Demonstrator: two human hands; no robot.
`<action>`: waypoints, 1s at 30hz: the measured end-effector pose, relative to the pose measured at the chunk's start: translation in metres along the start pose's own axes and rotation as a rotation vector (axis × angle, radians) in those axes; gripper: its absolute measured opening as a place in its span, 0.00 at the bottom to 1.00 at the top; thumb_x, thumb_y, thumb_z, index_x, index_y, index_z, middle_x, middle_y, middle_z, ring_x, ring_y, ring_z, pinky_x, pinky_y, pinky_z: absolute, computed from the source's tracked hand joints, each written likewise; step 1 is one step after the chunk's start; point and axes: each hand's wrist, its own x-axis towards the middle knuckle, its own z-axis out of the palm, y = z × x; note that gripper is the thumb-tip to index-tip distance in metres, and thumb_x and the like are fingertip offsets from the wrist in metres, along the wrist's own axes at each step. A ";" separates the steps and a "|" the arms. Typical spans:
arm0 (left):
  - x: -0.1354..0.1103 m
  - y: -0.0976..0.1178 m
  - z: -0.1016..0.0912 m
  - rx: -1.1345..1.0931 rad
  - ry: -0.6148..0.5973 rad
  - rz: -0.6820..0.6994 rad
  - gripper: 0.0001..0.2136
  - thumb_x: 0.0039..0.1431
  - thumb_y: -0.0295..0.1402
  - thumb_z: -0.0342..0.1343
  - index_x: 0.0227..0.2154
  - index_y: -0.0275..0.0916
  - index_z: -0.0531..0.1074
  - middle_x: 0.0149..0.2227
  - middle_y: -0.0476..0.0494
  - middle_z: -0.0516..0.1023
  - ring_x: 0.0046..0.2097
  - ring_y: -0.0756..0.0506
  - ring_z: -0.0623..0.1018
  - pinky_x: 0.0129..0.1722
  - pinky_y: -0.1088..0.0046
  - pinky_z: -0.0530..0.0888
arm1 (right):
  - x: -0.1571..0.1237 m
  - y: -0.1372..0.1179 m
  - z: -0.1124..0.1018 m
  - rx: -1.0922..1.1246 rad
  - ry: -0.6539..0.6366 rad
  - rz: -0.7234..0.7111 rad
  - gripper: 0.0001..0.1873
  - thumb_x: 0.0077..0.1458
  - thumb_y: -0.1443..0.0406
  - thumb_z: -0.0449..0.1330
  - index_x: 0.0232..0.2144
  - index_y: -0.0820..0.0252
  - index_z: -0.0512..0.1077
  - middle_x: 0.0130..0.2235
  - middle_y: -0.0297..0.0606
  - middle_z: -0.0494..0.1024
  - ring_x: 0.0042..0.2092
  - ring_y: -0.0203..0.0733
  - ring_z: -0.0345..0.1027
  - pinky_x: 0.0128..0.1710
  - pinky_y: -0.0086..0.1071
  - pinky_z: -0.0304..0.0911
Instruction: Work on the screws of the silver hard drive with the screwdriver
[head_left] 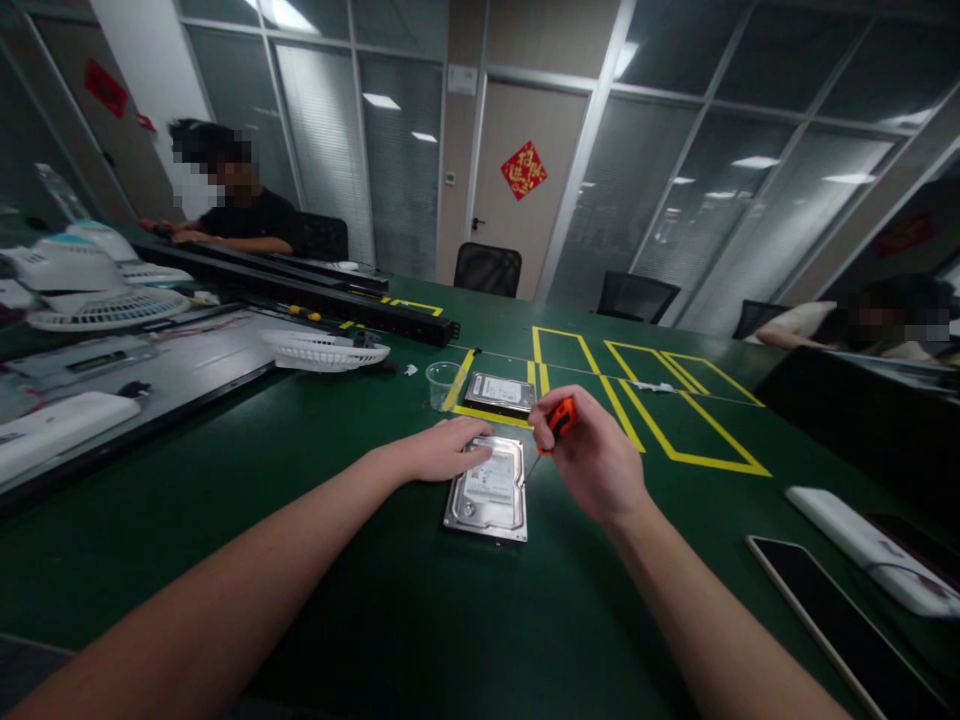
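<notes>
A silver hard drive lies flat on the green table in front of me. My left hand rests on its far left corner, fingers lying flat on the top. My right hand hovers just right of the drive, fingers closed round a small orange-and-black screwdriver whose tip points down toward the drive's right edge. A second hard drive lies farther back beside yellow tape lines.
A clear plastic cup stands left of the far drive. Yellow tape boxes mark the table. A phone and a white device lie at right. White fan parts and a black strip sit at left. Two people sit at far sides.
</notes>
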 end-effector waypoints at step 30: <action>0.000 0.003 -0.002 -0.001 -0.006 -0.002 0.18 0.72 0.46 0.48 0.56 0.42 0.70 0.59 0.37 0.75 0.58 0.36 0.74 0.59 0.58 0.69 | -0.002 0.002 0.000 0.005 -0.011 -0.043 0.05 0.64 0.64 0.60 0.34 0.54 0.69 0.37 0.35 0.77 0.32 0.39 0.66 0.33 0.34 0.57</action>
